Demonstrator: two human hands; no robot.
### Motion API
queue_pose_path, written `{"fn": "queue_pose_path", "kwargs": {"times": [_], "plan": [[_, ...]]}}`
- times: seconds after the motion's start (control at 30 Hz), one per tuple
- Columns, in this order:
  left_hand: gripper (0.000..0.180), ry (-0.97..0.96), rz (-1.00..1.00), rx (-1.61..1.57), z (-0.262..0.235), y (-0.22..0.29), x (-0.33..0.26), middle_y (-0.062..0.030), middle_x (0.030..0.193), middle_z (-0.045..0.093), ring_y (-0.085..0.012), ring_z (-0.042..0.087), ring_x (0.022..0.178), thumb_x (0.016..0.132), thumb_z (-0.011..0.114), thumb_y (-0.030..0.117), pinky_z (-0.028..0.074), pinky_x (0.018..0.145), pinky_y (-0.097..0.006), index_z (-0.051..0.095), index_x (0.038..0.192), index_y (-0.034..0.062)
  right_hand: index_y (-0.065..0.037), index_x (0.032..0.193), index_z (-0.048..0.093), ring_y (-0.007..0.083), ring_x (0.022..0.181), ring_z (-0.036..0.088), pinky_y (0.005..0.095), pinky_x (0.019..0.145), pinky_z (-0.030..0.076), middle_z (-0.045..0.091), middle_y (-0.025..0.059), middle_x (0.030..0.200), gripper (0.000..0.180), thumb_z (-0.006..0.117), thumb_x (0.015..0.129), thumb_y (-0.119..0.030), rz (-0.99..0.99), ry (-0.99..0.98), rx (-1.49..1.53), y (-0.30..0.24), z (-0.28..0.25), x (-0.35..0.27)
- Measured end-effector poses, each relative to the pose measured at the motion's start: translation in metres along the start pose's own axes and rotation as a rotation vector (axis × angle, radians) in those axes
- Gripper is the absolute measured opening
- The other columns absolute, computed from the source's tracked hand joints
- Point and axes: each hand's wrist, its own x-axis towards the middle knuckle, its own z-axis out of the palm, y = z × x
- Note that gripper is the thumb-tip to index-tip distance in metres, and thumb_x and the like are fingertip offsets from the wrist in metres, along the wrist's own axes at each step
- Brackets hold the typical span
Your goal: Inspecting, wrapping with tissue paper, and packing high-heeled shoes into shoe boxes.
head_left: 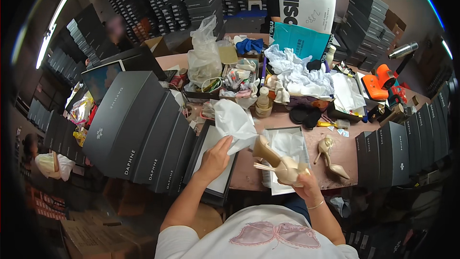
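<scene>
My left hand (215, 159) pinches the lower edge of a sheet of white tissue paper (233, 122). Below that hand lies a dark shoebox part with a pale inside (211, 175). In my right hand (309, 186) is a beige high-heeled shoe (284, 167), gripped near its toe, with its heel end pointing up and left. Behind the shoe sits an open box lined with white paper (292, 146), partly hidden by it. A second beige high-heeled shoe (330, 158) rests on the pink tabletop (316, 136) to the right of that box.
Dark shoeboxes stand stacked at the left (127, 129) and in a row at the right (383, 156). Along the back are a glue bottle (263, 100), crumpled pale cloths (302, 74), a plastic bag (203, 55) and an orange tape dispenser (378, 84). Other people are at the far left.
</scene>
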Motion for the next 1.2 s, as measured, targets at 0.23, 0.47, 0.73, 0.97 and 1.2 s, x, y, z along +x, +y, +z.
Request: {"fn": "queue_pose_path", "kwargs": {"times": [0.23, 0.47, 0.73, 0.97, 1.2], "plan": [[0.048, 0.007, -0.224, -0.430, -0.002, 0.036, 0.006, -0.0195, 0.121, 0.059, -0.0274, 0.065, 0.091, 0.076, 0.052, -0.004, 0.052, 0.070, -0.031, 0.057, 0.124, -0.0002, 0.009, 0.130, 0.042, 0.0324, 0.106, 0.060, 0.0485, 0.082, 0.054, 0.054, 0.0206, 0.122, 0.086, 0.083, 0.066, -0.031, 0.079, -0.164, 0.180, -0.007, 0.007, -0.019], [0.043, 0.218, -0.168, -0.254, -0.022, 0.032, -0.005, -0.0198, 0.112, 0.062, -0.0301, 0.066, 0.089, 0.074, 0.050, -0.007, 0.054, 0.069, -0.033, 0.061, 0.116, -0.0002, 0.005, 0.132, 0.042, 0.0275, 0.115, 0.055, 0.0464, 0.100, 0.046, 0.053, 0.0165, 0.127, 0.066, 0.067, 0.084, -0.032, -0.048, 0.081, 0.023, 0.036, 0.003, 0.039], [0.056, 0.014, -0.088, 0.058, 0.006, 0.045, 0.006, -0.0173, 0.096, 0.058, -0.0342, 0.058, 0.089, 0.071, 0.062, -0.002, 0.047, 0.080, -0.040, 0.054, 0.126, 0.0043, -0.003, 0.137, 0.039, 0.0302, 0.121, 0.052, 0.0484, 0.098, 0.048, 0.050, 0.0152, 0.133, 0.072, 0.067, 0.083, -0.041, 0.100, 0.027, 0.303, 0.042, -0.041, -0.001], [0.040, 0.066, -0.004, -0.189, 0.011, 0.068, 0.028, -0.0134, 0.086, 0.058, -0.0342, 0.060, 0.080, 0.069, 0.066, -0.001, 0.049, 0.073, -0.041, 0.063, 0.109, 0.0051, -0.002, 0.138, 0.038, 0.0304, 0.121, 0.052, 0.0504, 0.099, 0.046, 0.051, 0.0150, 0.132, 0.076, 0.068, 0.080, -0.041, 0.108, 0.012, 0.321, 0.036, -0.041, -0.012], [0.046, 0.145, 0.226, -0.465, 0.014, 0.144, 0.020, -0.0111, 0.080, 0.060, -0.0274, 0.060, 0.065, 0.069, 0.066, -0.002, 0.049, 0.059, -0.034, 0.064, 0.114, 0.0058, -0.002, 0.118, 0.052, 0.0211, 0.100, 0.058, 0.0349, 0.089, 0.047, 0.059, 0.0089, 0.115, 0.038, 0.065, 0.084, -0.015, -0.196, 0.294, -0.014, 0.031, 0.072, 0.000]]}}
